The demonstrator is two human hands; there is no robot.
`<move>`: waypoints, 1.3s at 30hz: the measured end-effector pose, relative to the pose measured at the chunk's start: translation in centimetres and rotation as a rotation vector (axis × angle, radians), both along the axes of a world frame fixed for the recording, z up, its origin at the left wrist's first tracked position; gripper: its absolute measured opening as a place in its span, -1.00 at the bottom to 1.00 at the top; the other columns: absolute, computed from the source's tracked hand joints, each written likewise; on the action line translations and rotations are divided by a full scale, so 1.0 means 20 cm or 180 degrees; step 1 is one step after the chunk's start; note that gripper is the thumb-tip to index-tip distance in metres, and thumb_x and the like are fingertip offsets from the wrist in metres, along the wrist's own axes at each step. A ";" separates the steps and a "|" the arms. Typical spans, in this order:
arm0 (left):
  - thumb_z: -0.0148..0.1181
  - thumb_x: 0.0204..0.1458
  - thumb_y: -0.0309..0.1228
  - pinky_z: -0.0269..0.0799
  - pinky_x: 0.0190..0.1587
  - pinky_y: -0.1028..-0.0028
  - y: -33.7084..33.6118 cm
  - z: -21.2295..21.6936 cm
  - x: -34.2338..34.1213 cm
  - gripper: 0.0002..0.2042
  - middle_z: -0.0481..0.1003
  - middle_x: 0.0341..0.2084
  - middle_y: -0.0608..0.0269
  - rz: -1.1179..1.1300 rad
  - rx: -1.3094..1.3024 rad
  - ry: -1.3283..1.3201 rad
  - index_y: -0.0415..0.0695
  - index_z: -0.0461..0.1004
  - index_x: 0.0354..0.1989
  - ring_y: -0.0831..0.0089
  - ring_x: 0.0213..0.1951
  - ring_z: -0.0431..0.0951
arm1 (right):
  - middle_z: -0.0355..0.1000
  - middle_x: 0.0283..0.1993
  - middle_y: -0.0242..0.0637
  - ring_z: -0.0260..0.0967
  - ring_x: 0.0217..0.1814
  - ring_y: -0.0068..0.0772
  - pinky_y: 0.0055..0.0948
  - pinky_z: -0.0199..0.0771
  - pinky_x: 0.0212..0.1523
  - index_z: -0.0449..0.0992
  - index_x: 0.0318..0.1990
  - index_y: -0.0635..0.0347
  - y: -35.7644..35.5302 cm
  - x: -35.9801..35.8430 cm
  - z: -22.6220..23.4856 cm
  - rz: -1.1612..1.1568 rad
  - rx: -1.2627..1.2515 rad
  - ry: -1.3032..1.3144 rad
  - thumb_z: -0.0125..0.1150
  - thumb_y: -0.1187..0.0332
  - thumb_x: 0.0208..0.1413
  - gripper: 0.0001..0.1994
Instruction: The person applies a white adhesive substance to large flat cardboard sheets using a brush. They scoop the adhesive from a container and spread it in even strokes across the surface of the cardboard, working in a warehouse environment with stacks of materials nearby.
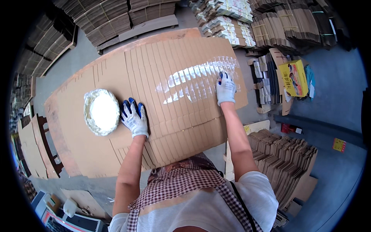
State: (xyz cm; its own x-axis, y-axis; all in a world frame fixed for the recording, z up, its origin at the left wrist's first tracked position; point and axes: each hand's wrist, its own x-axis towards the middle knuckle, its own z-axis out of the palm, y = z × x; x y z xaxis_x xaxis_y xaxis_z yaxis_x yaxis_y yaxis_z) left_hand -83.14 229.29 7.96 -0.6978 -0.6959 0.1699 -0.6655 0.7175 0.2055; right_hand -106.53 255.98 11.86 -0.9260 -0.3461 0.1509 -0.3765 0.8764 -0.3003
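Several brown cardboard sheets [73,139] lie fanned on a table, their overlapped edges forming narrow strips. Glossy white wet streaks [201,69] cover the strips at the far right. My right hand [225,89], in a white and blue work glove, is closed at the right end of these streaks. What its curled fingers hold, if anything, is hidden. With its gloved fingers spread, my left hand [135,119] presses flat on the cardboard. Just left of it stands a round bowl [88,116] with a crumpled, whitish coated rim, full of a bright white substance.
Bundled cardboard stacks [104,19] stand behind the table, with more bundles [286,23] at the far right. A yellow box [293,78] sits right of the table. Close by my right arm is a stack of cut cardboard [278,158]. A machine [65,216] is at the lower left.
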 end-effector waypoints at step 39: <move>0.08 0.19 -0.12 -0.01 0.30 -0.01 0.01 -0.05 0.02 -0.49 0.21 0.29 -0.04 -0.0111 0.0011 0.0008 -0.15 0.31 0.23 -0.07 0.29 0.16 | 0.52 -0.18 -0.04 0.49 -0.11 -0.01 -0.16 0.46 -0.05 0.49 -0.10 0.29 0.24 -0.56 -0.17 -0.1373 -0.1863 -0.0537 0.47 0.15 -0.13 -0.50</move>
State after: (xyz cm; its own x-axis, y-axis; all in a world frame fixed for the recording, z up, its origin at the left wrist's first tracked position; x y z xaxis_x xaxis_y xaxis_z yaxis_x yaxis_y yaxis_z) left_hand -82.74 229.53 7.01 -0.7211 -0.6718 0.1694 -0.6397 0.7395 0.2096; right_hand -117.74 260.70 8.40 -0.9883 0.1464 0.0428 0.0570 0.6149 -0.7866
